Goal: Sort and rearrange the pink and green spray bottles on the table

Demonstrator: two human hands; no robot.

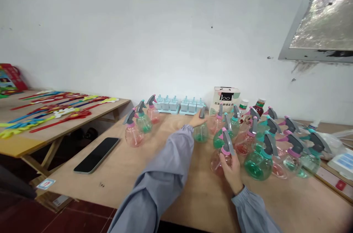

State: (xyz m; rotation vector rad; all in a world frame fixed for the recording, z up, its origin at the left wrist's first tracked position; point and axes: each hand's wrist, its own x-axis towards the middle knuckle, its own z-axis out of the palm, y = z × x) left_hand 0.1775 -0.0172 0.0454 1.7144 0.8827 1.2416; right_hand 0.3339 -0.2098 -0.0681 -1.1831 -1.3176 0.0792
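Note:
My left hand (pixel 197 120) reaches far across the table, its fingers closed around the top of a green spray bottle (pixel 200 134) with a grey trigger head. Nearer to me, my right hand (pixel 232 170) is wrapped round the side of a pink spray bottle (pixel 216 160), below its pink collar; part of that bottle is hidden by the fingers. Both bottles are upright. To the right of my hands stand several more pink and green spray bottles, among them a green spray bottle (pixel 259 163). On the left, a pink spray bottle (pixel 134 135), a green spray bottle (pixel 144 123) and another pink one (pixel 153 114) form a slanting row.
Light blue ice-pop moulds (pixel 168 105) and a printed box (pixel 224 100) stand by the wall. A phone (pixel 96 155) lies at the table's left. A second table (pixel 63 130) carries several colourful hand-shaped clappers. A tablet-like red-and-white item (pixel 335 183) lies at far right.

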